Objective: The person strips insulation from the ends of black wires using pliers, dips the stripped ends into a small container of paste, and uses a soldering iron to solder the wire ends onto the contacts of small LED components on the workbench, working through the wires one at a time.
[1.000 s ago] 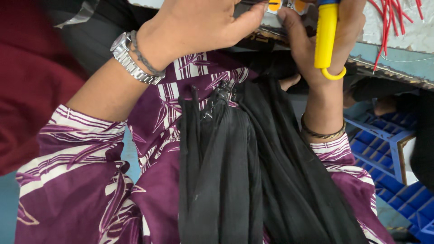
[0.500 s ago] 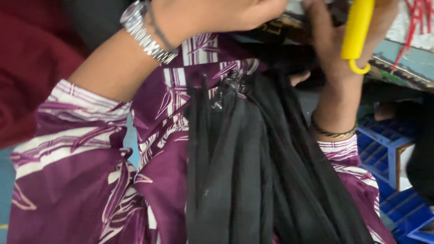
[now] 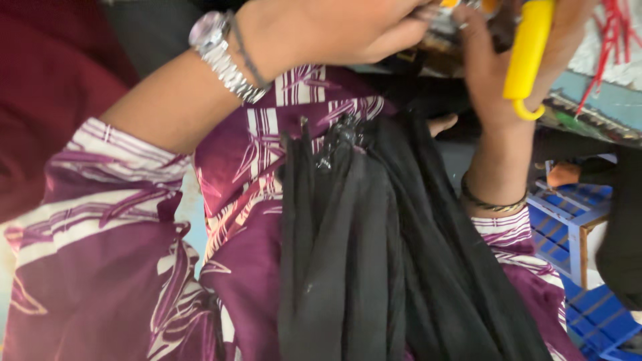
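Up at the top edge of the view, both hands work close together over the bench: the left hand is curled narrow, its fingertips pinched on something small and blurred that I cannot make out, while the right hand is closed around a yellow-handled tool whose handle hangs down with a loop at its lower end. Compared with a second ago, the hands sit higher and nearer the frame edge, so the fingertips are now partly cut off, and the tool handle has shifted from upright to slightly tilted. Red wires lie on the bench just right of the tool. A silver wristwatch is on the left wrist, a thin bracelet on the right. Below, a black scarf hangs over the purple patterned clothing. Blue crates crowd the lower right, leaving little open room there.
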A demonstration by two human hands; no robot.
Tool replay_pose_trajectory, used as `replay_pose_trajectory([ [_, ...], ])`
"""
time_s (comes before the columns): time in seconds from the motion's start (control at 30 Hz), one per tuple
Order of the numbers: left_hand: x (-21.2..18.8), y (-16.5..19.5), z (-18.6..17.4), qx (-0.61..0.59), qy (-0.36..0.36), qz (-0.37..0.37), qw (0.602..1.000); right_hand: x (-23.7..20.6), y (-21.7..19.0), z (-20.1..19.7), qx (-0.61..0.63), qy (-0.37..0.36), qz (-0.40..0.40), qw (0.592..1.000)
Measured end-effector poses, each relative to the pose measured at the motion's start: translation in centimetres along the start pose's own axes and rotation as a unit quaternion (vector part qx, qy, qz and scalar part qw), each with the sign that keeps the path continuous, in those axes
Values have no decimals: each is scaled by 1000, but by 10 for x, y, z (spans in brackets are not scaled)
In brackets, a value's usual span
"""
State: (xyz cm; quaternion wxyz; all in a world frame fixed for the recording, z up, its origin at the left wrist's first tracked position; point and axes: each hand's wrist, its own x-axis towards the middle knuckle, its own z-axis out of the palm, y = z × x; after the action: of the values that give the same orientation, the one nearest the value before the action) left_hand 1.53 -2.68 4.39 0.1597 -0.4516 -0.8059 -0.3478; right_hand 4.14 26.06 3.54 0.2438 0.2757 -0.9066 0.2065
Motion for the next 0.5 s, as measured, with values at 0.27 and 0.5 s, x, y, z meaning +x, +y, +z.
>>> replay_pose_trajectory([
  [0.27, 5, 17, -27, 97, 8, 6, 995, 33, -40, -12, 243, -29, 40, 969],
  [0.5, 13, 25, -31, 152, -36, 12, 988, 44, -43, -20, 285, -35, 8, 958],
])
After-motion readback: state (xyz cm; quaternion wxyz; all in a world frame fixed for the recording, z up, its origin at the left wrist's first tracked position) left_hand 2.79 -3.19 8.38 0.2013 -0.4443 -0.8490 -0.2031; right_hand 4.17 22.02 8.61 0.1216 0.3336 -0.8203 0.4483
